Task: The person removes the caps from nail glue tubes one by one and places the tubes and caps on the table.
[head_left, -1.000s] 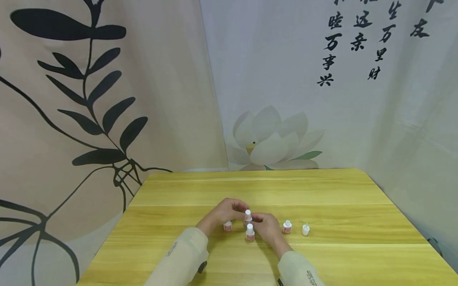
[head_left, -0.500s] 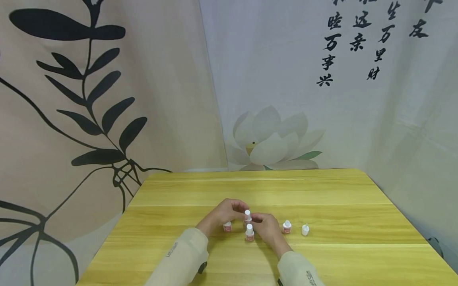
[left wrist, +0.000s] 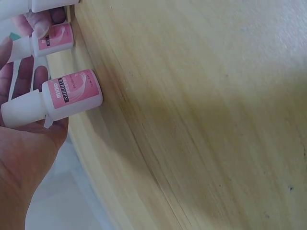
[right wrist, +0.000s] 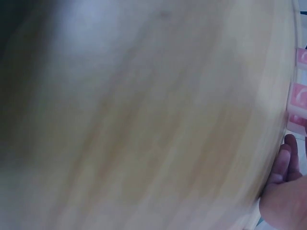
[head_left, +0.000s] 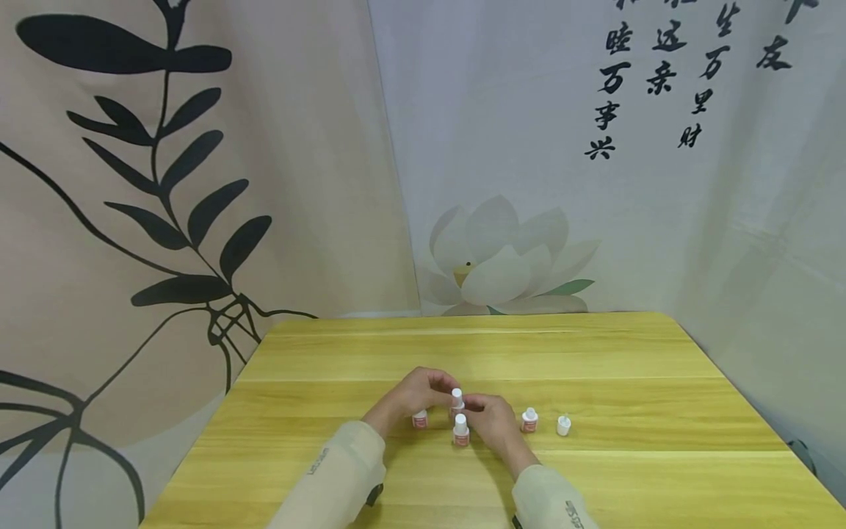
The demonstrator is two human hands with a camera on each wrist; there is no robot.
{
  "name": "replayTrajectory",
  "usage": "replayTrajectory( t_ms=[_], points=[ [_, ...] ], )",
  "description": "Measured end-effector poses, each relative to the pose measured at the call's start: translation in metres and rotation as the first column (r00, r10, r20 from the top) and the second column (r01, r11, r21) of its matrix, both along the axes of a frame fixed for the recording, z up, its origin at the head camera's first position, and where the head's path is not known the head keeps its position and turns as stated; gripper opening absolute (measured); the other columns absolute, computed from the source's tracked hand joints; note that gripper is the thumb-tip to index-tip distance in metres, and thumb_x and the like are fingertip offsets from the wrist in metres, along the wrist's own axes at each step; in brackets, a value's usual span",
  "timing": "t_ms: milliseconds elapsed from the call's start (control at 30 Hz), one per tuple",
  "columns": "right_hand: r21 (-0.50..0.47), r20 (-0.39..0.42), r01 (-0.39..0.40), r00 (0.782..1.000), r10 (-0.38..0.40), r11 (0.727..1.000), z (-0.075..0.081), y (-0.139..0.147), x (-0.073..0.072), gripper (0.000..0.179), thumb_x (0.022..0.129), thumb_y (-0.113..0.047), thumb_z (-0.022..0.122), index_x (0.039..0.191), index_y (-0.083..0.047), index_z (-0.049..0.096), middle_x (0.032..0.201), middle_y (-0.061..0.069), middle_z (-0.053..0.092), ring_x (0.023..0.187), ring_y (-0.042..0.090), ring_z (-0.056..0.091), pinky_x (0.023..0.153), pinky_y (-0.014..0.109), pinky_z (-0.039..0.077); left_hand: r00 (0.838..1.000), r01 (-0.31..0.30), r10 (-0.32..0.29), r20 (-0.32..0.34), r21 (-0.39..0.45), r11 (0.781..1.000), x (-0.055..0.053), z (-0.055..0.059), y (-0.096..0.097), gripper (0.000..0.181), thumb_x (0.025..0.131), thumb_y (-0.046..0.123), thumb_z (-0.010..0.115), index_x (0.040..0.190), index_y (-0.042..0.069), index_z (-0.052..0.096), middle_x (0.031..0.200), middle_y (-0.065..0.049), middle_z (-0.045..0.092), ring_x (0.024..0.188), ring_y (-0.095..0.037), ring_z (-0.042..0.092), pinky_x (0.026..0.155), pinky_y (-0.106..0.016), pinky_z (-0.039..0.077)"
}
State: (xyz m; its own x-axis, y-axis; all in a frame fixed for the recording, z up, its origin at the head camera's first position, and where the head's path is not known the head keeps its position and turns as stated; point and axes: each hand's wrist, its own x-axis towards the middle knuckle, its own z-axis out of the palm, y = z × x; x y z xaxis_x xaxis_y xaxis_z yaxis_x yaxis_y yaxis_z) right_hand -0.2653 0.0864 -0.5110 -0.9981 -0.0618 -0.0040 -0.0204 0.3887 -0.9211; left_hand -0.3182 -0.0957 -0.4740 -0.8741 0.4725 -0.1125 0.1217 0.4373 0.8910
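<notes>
I have the held bottle [head_left: 457, 400] upright between my two hands, its long axis vertical: from my left hand [head_left: 423, 391] it lies toward about 4 o'clock, from my right hand [head_left: 491, 419] toward 10. Neither hand is nearer; the left fingers are curled about the white cap, while the right fingers pinch the pink-labelled body, so both are narrow on it. Whether its base rests on the bench [head_left: 634, 375] I cannot tell. Just off it at 6 o'clock stands the front bottle [head_left: 461, 433], also upright and capped, hiding its foot from my head view; I judge that one the chief obstacle on my near side. At 8 o'clock, close under my left hand and partly covered by it, the left bottle [head_left: 420, 421] stands upright. Beyond my right hand, toward 4 o'clock, stands the right bottle [head_left: 529, 421], and further out that way a small white piece [head_left: 564, 426], too small to identify. Past the bench's far edge, at 12 o'clock, hangs a printed cloth [head_left: 330, 184].
</notes>
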Motion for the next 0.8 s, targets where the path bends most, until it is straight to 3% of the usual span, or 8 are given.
replayTrajectory(
  t_ms=[500,800],
  points=[
    [0.005,-0.007,-0.001,1.000,0.001,1.000,0.0014,-0.0008,0.0013,0.026,0.090,-0.023,0.074,0.112,-0.007,0.075,0.107,0.007,0.073,0.107,0.027,0.064,0.092,0.048,0.050,1.000,-0.007,0.007,0.022,0.001,1.000,-0.0002,0.0015,-0.0007,0.015,0.086,0.019,0.078,0.100,0.016,0.072,0.097,0.004,0.070,0.096,-0.017,0.061,0.094,-0.042,0.047],
    [0.005,0.009,-0.001,1.000,0.001,1.000,0.0026,-0.0010,0.0012,0.027,0.090,-0.025,0.074,0.112,-0.008,0.075,0.107,0.006,0.073,0.107,0.026,0.064,0.094,0.048,0.049,0.999,-0.009,0.009,0.031,-0.005,1.000,0.0007,0.0046,-0.0007,0.026,0.086,0.019,0.079,0.110,0.011,0.072,0.100,0.004,0.070,0.098,-0.016,0.061,0.096,-0.043,0.047]
  ],
)
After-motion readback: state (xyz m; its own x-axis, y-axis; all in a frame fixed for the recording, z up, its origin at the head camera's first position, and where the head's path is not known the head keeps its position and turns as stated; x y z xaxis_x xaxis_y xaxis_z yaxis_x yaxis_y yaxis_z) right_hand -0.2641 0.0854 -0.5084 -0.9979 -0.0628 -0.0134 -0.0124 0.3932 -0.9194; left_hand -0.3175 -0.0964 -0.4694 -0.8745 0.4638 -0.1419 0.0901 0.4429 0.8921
